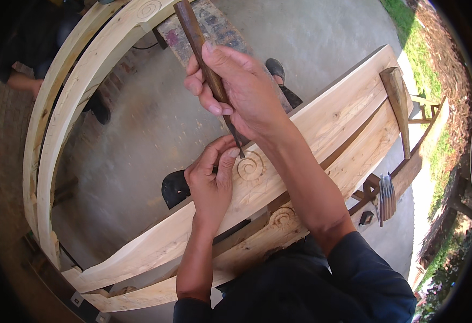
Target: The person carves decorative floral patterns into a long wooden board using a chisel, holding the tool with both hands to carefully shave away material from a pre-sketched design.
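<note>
My right hand grips the dark wooden handle of a carving chisel, which slants down to a pale timber beam. Its narrow blade meets the outer edge of a carved spiral on the beam's face. Down by the blade tip, my left hand pinches the metal between thumb and forefinger and rests against the beam's far edge. A second beam runs alongside, nearer my body, and carries another spiral carving with rougher cuts around it.
A tapered wooden club lies across both beams at the right. Several carving chisels and a tape measure sit beyond. Curved beams arc on the left, near another person's hand. A paint-stained bench stands ahead.
</note>
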Demonstrator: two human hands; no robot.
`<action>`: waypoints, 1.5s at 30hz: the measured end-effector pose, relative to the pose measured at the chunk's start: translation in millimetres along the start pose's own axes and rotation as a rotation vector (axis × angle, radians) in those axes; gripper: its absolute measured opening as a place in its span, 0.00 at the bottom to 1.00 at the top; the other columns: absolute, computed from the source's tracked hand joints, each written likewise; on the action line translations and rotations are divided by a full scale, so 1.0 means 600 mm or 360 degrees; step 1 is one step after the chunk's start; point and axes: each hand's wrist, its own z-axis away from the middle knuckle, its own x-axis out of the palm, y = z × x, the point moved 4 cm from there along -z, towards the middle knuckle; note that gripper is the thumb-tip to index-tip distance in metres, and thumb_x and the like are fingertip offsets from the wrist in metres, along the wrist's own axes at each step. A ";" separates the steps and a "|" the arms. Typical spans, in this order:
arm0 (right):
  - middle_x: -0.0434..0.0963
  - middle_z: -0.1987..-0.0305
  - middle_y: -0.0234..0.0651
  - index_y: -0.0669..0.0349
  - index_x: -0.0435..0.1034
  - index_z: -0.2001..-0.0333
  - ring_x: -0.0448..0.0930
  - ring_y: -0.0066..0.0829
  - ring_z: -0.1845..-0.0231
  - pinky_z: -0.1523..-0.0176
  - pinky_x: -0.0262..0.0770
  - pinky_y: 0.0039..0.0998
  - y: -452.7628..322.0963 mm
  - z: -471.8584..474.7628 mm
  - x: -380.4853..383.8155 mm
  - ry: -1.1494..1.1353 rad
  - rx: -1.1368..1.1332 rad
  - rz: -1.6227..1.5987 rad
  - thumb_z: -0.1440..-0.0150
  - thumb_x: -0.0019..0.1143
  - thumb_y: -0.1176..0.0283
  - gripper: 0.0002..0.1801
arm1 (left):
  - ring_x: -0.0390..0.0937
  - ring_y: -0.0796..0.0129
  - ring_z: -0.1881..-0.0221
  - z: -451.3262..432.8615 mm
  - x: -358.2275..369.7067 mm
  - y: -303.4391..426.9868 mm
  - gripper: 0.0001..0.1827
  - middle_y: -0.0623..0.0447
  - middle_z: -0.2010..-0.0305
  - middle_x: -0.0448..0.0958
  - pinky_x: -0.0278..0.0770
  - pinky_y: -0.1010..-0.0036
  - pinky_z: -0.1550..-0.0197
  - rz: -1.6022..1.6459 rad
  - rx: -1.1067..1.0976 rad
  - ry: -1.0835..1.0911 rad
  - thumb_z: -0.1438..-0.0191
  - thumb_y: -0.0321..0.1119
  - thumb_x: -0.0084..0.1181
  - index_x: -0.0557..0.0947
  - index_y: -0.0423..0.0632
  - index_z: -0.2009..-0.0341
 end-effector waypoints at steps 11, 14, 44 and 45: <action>0.76 0.74 0.33 0.64 0.73 0.59 0.64 0.14 0.82 0.80 0.57 0.18 0.021 -0.003 0.011 -0.0018 0.0117 0.0123 0.24 0.46 0.53 0.23 | 0.82 0.79 0.66 -0.007 0.004 -0.001 0.06 0.50 0.66 0.89 0.80 0.77 0.58 -0.0037 0.0003 -0.0068 0.35 0.26 0.64 0.87 0.37 0.57; 0.76 0.74 0.33 0.65 0.73 0.59 0.64 0.14 0.82 0.80 0.57 0.18 0.022 -0.004 0.014 -0.0046 0.0122 0.0153 0.24 0.46 0.53 0.24 | 0.82 0.80 0.66 -0.007 0.003 -0.004 0.06 0.50 0.67 0.89 0.80 0.77 0.58 0.0008 -0.0004 -0.0059 0.35 0.26 0.64 0.86 0.37 0.57; 0.73 0.79 0.31 0.64 0.72 0.68 0.67 0.16 0.83 0.80 0.60 0.23 0.068 -0.016 -0.010 0.0111 0.0135 0.0323 0.27 0.51 0.57 0.22 | 0.67 0.82 0.75 -0.014 0.008 0.007 0.03 0.54 0.77 0.78 0.70 0.80 0.68 -0.0263 -0.0122 -0.0165 0.35 0.23 0.61 0.85 0.37 0.58; 0.73 0.79 0.30 0.64 0.72 0.68 0.67 0.16 0.83 0.80 0.60 0.23 0.069 -0.015 -0.008 0.0099 0.0138 0.0338 0.27 0.51 0.57 0.22 | 0.68 0.82 0.74 -0.013 0.007 0.008 0.03 0.55 0.76 0.79 0.70 0.80 0.68 -0.0241 -0.0132 -0.0161 0.34 0.23 0.61 0.85 0.37 0.58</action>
